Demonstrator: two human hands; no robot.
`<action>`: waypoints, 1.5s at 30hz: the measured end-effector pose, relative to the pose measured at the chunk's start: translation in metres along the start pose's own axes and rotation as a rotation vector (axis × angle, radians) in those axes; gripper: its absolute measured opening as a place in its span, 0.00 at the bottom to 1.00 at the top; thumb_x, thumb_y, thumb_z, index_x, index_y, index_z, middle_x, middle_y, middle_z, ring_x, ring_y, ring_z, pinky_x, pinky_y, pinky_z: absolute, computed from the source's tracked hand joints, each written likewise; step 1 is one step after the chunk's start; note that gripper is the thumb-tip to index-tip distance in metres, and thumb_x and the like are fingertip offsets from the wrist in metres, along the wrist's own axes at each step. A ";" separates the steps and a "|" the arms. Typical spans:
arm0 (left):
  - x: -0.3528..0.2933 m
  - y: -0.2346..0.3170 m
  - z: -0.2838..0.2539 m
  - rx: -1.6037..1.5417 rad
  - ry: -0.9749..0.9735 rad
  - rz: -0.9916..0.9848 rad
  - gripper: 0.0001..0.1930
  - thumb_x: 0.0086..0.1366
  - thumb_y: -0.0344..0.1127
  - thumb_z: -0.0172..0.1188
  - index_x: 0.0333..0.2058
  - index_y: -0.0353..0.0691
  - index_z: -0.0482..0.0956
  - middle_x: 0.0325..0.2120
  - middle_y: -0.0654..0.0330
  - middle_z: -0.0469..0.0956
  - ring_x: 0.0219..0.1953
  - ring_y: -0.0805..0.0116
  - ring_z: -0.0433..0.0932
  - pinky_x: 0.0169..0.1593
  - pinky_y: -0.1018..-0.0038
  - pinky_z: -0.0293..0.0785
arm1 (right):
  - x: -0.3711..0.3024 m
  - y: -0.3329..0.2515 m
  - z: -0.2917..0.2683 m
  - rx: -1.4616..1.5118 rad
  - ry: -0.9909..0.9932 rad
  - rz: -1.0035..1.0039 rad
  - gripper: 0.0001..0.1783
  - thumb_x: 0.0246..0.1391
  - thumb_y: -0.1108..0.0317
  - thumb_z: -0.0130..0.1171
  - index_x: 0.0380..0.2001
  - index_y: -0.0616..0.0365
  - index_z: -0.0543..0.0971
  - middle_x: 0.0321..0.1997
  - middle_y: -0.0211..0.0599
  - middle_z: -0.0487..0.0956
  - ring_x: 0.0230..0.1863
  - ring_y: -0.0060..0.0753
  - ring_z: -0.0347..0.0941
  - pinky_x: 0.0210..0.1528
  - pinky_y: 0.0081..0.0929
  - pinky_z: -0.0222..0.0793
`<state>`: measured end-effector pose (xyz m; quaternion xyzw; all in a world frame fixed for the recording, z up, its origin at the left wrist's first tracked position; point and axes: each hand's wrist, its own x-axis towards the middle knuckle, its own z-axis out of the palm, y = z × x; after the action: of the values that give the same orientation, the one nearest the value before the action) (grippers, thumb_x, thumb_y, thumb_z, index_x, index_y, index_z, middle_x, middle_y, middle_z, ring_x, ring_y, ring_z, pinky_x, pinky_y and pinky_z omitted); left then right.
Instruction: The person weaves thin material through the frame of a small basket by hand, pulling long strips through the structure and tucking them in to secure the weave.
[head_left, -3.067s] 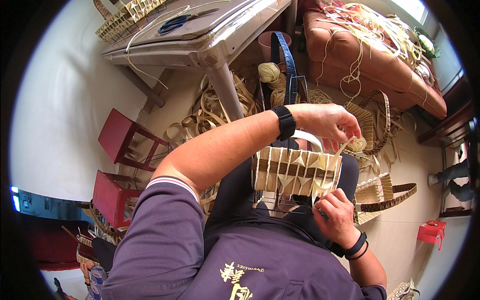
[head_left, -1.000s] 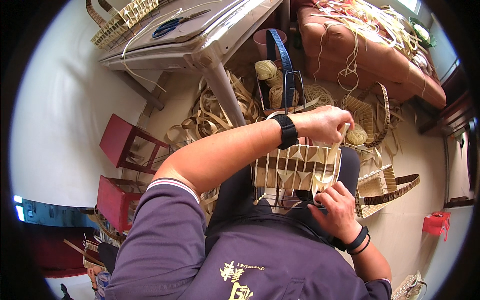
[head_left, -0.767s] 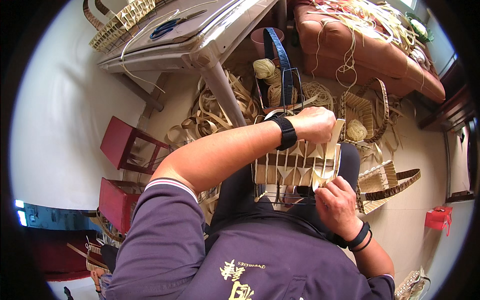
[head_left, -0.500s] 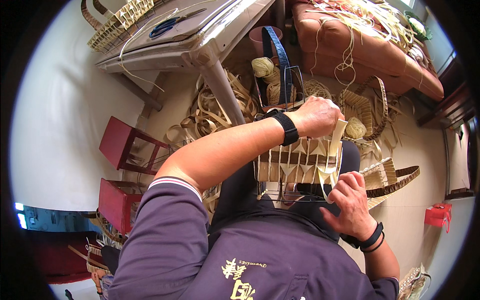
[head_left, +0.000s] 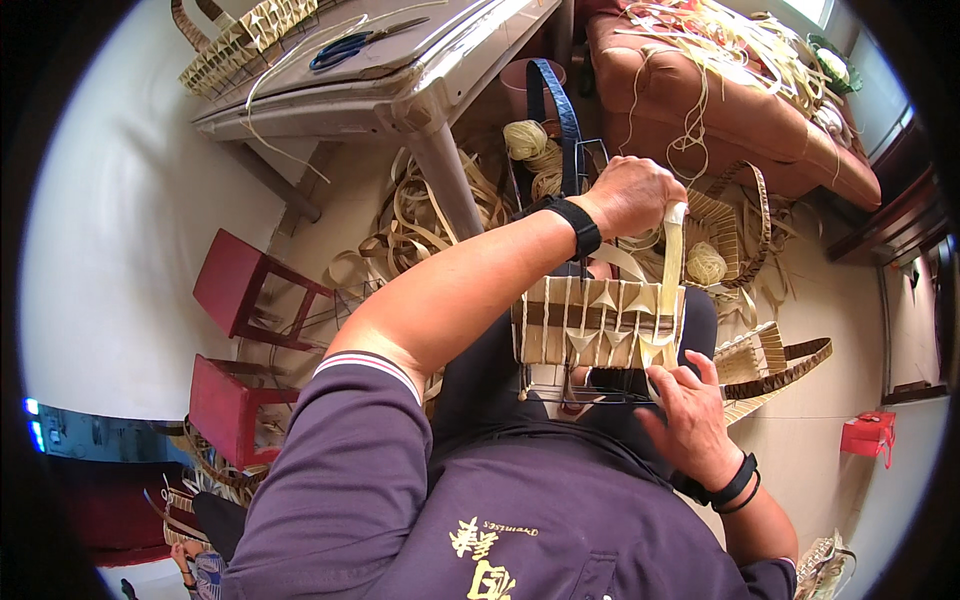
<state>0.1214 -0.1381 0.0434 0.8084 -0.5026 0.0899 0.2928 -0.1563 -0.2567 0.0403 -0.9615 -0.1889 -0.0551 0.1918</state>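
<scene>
A half-woven basket (head_left: 580, 330) rests over my lap, with cream and brown strips worked on a dark wire frame. Triangular cream folds line a brown band across its side. My left hand (head_left: 637, 190) is closed above the far right corner, gripping a flat cream strip (head_left: 672, 262) that runs taut down to the weave. At the near right corner is my right hand (head_left: 692, 412), fingers spread apart and fingertips against the basket's lower edge. Bare wire shows along the near edge. The strip's end inside my left fist is hidden.
A grey table (head_left: 400, 85) at far left holds blue-handled scissors (head_left: 345, 48) and another basket (head_left: 245, 45). Loose strips (head_left: 430, 205) heap beneath it. Baskets with cream yarn balls (head_left: 706, 264) stand beyond my hands; a handled basket (head_left: 765, 365) lies right. Red stools (head_left: 225, 410) stand left.
My left hand has lifted slightly away from the basket, drawing the cream strip straighter and longer. My right hand has shifted a little left and down, its fingers opening out along the edge.
</scene>
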 end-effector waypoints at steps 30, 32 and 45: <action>0.005 0.005 0.008 -0.042 -0.233 -0.131 0.11 0.62 0.36 0.61 0.38 0.49 0.92 0.38 0.48 0.88 0.45 0.47 0.87 0.52 0.56 0.82 | -0.109 0.051 -0.019 0.428 -0.649 -0.118 0.36 0.46 0.76 0.71 0.61 0.47 0.79 0.63 0.40 0.81 0.73 0.45 0.70 0.67 0.41 0.76; 0.003 0.000 0.006 -0.057 -0.265 -0.163 0.11 0.63 0.36 0.61 0.39 0.49 0.92 0.38 0.48 0.88 0.45 0.47 0.87 0.52 0.55 0.82 | -0.117 0.048 -0.018 0.324 -0.645 -0.077 0.33 0.48 0.75 0.72 0.60 0.49 0.80 0.63 0.39 0.81 0.74 0.46 0.70 0.68 0.41 0.75; -0.003 0.013 0.003 -0.144 -0.354 -0.143 0.10 0.64 0.39 0.65 0.38 0.46 0.92 0.36 0.46 0.88 0.44 0.46 0.87 0.51 0.54 0.82 | -0.280 0.072 0.032 0.936 -0.846 0.716 0.28 0.67 0.78 0.61 0.70 0.62 0.75 0.71 0.40 0.78 0.74 0.34 0.71 0.64 0.34 0.78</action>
<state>0.1080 -0.1420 0.0448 0.8221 -0.4928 -0.1108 0.2628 -0.3860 -0.4012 -0.0638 -0.7205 0.0755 0.4745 0.5000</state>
